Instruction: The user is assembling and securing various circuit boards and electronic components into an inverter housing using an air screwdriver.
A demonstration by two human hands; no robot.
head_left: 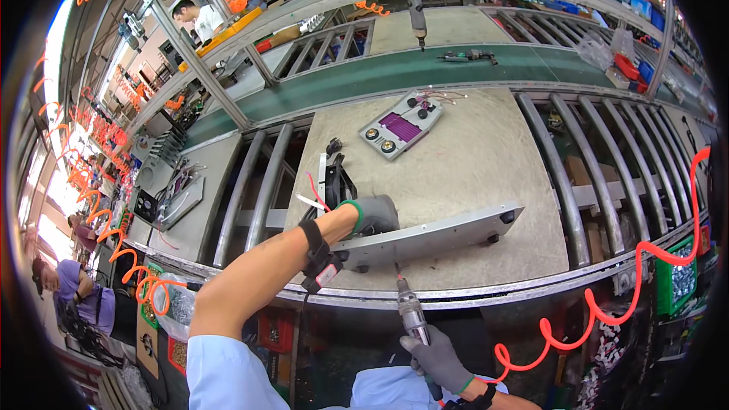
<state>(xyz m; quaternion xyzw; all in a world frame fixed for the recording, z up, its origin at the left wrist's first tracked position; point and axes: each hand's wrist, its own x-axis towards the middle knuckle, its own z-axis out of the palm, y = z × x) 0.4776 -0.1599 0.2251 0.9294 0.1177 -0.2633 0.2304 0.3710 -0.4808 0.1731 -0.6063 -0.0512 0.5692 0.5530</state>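
The long silver case (437,238) sits on the metal bench top (486,152), long side facing the person. At the case's left end is the left hand (377,216); its fingers are hidden, so I can't tell if they grip. On the person's side of the case, the right hand (442,362) wraps its fingers around a power screwdriver (411,310). I think it's best to keep the case still and the tool straight. Past the case lies a grey panel (383,135).

A grey metal case (444,236) stands edgewise, a power screwdriver (411,310) pointing toward it.
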